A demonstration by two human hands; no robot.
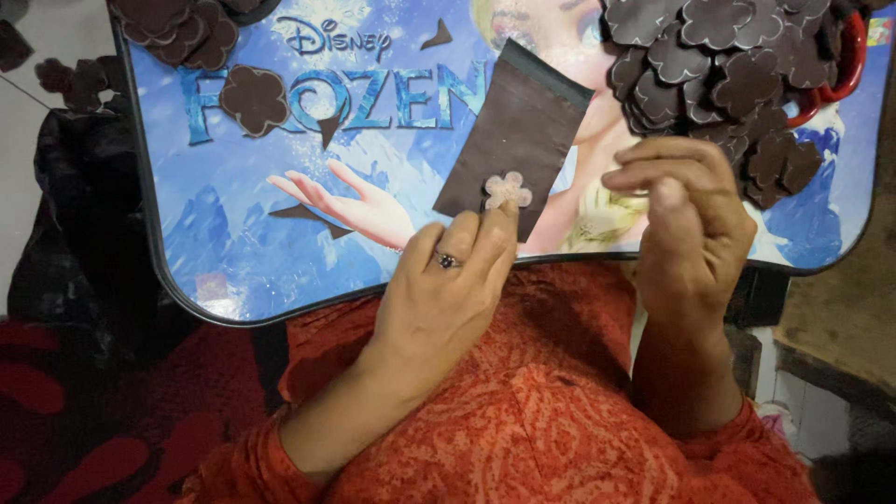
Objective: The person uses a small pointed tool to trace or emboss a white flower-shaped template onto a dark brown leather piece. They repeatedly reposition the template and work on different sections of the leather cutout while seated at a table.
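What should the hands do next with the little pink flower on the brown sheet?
Probably press the pink flower template flat and hold it steady. The left hand only pins its lower edge with a fingertip, near the bottom of the dark brown sheet. The right hand is curled beside it, so it looks free to trace or cut. Many brown flower cutouts are already piled at the top right.

A rectangular sheet point(518, 131) lies at the middle of the table point(233, 271). A small flower template point(508, 189) sits on the sheet's 6 o'clock edge. A heap of flower cut-outs point(719, 84) lies at 2 o'clock of the sheet, a smaller pile point(177, 28) at 10 o'clock, and a single cut-out point(252, 98) at 9 o'clock.
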